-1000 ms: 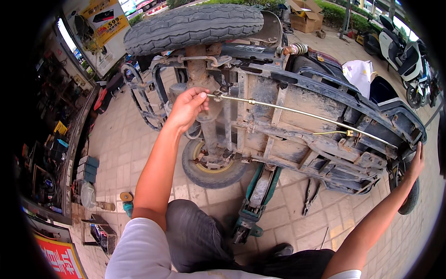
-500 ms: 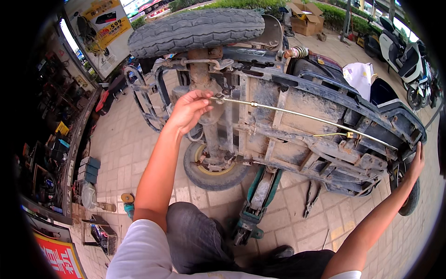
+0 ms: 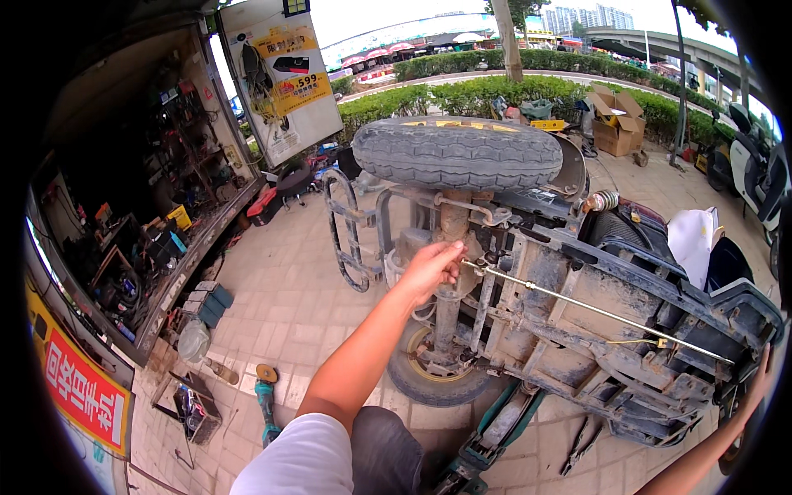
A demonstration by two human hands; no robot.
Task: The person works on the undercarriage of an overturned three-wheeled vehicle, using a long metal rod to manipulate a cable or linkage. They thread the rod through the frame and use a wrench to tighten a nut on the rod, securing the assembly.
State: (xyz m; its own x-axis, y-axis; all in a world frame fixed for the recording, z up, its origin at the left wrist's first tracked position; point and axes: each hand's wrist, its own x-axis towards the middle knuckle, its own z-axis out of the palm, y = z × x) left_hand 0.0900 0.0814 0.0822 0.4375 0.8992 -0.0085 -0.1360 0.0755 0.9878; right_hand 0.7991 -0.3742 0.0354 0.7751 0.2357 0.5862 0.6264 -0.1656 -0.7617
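Left hand [image 3: 433, 271], nearly closed, pinches the slim rod [image 3: 610, 316].

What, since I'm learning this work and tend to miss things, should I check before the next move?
1. Left hand at the left end of the metal rod: ok, fingertips are right there.
2. Rod's right end fastened: cannot tell, too small.
3. Right hand gripping the upturned vehicle: cannot tell; it is at the right end, partly in shadow.
4. Jack bearing weight: cannot tell; it reaches under the lower side.
5. Pliers clear of both hands: ok, lying on paving.
6. Grinder clear of both hands: ok, also on paving.
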